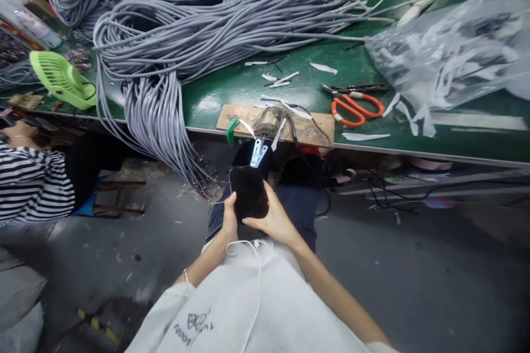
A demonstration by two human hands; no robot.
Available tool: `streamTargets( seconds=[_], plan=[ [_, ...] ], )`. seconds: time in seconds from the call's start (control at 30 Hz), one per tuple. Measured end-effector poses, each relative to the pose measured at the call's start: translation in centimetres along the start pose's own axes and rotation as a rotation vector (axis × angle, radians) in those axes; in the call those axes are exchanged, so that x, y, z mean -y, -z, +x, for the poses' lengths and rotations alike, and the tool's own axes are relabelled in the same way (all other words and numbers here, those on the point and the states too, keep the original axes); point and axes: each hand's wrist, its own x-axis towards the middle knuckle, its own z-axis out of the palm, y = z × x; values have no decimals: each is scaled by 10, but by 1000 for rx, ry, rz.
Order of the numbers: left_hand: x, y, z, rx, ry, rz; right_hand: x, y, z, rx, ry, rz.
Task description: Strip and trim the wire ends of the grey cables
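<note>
"Two hands are near the middle of the frame; what have they got?"

"Both are on a black smartphone, just below the centre of the frame. The left hand has its grip closed on the phone's left edge, and the right hand grips the right side and lower corner. Its face is dark."

"Anything just above it?"

"A pale blue clothespin; whether it touches the phone, I can't tell. Higher up, a small motor sits on a wooden board at the front edge of the green bench."

"And around that?"

"Grey cables lie in thick bundles across the upper left and top, some ends hanging over the edge. A lime-green fan stands at the left. Orange-handled scissors lie right of centre, near white strips and a clear plastic bag at the upper right."

"Someone else there?"

"Yes, a person in a striped top, at the left edge of the frame."
</note>
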Motion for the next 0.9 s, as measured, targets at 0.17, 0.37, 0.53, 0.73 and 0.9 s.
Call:
streamTargets(
  seconds=[0.17,0.37,0.53,0.73,0.9],
  plan=[
    [-2,-4,2,12,-47,51,0,3,-2,37,-19,83],
    [-3,-9,1,8,31,64,-9,17,-3,-4,8,77],
    [-2,-14,4,24,63,69,-18,19,-4,-37,1,76],
    [-1,-14,5,11,80,71,-19,20,-5,-68,60,13],
    [1,-15,5,3,77,84,-5,17,-4,-383,298,-475]
  ],
)
